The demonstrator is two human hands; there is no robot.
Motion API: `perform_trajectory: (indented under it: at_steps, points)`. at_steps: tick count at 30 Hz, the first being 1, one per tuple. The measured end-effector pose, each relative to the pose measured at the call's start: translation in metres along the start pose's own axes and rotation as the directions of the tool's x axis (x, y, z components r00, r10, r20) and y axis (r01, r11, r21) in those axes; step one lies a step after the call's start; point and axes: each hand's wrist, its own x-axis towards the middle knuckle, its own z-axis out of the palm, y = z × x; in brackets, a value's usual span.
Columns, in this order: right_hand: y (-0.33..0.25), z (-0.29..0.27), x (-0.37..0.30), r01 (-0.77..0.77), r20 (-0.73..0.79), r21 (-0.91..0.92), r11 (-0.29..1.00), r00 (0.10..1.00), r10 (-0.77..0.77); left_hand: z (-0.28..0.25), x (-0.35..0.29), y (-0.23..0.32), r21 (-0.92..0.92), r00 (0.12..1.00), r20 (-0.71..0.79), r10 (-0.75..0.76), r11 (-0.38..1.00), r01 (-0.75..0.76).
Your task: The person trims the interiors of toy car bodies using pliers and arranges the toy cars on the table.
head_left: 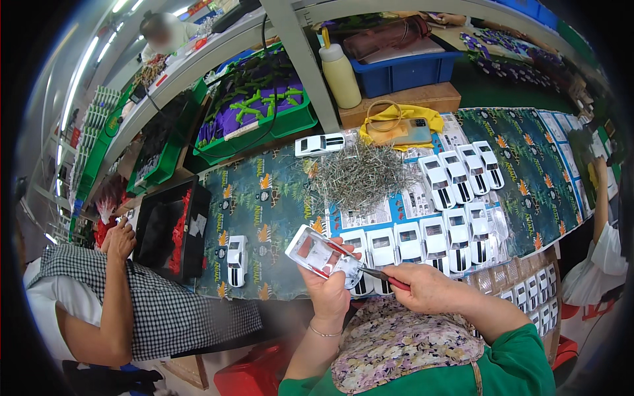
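My left hand (pixel 328 290) is closed around a white toy car body (pixel 304 245), which is tipped so that its hollow inside with red parts shows. My right hand (pixel 426 287) grips a pair of pliers (pixel 383 274) by red and black handles. The jaws reach the car's near end; whether they pinch anything there is too small to tell. Just beyond my hands stand rows of white toy cars (pixel 434 240) with black stripes. A heap of thin metal pins or wires (pixel 363 175) lies behind them. Single cars sit at the left (pixel 236 261) and behind (pixel 319 145) the heap.
A black bin (pixel 198 228) with red pieces stands left, beside a co-worker's hand (pixel 121 239). Behind are a green crate (pixel 264 135) of purple and green parts, a cream bottle (pixel 340 76), a blue tub (pixel 403 76) and a phone (pixel 399 132) on yellow cloth.
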Motion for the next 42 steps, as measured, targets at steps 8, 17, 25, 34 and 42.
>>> perform_trajectory:
  at_steps: [8,17,25,34,42]
  points:
    - [-0.002,-0.003,0.008,0.148,0.037,-0.432,0.889,0.988,-0.147,-0.006,-0.006,-0.013,0.25,0.995,0.059,0.074,0.964,-0.087]
    - [-0.016,-0.024,0.023,0.307,0.279,-0.603,0.736,0.946,-0.165,-0.022,-0.016,-0.026,0.362,0.998,0.063,0.019,0.931,-0.041]
    - [-0.009,-0.019,0.015,0.269,0.226,-0.562,0.782,0.96,-0.167,-0.012,-0.013,-0.016,0.208,0.999,0.031,-0.044,0.977,0.037]
    - [0.013,-0.047,-0.013,0.023,-0.096,-0.482,0.876,0.992,-0.079,-0.038,0.018,0.017,0.585,0.985,0.096,0.141,0.793,-0.17]
    - [0.078,-0.107,-0.086,-0.638,-0.62,-0.362,0.68,0.709,0.335,-0.114,0.05,0.041,0.771,0.896,0.346,0.277,-0.628,-0.104]
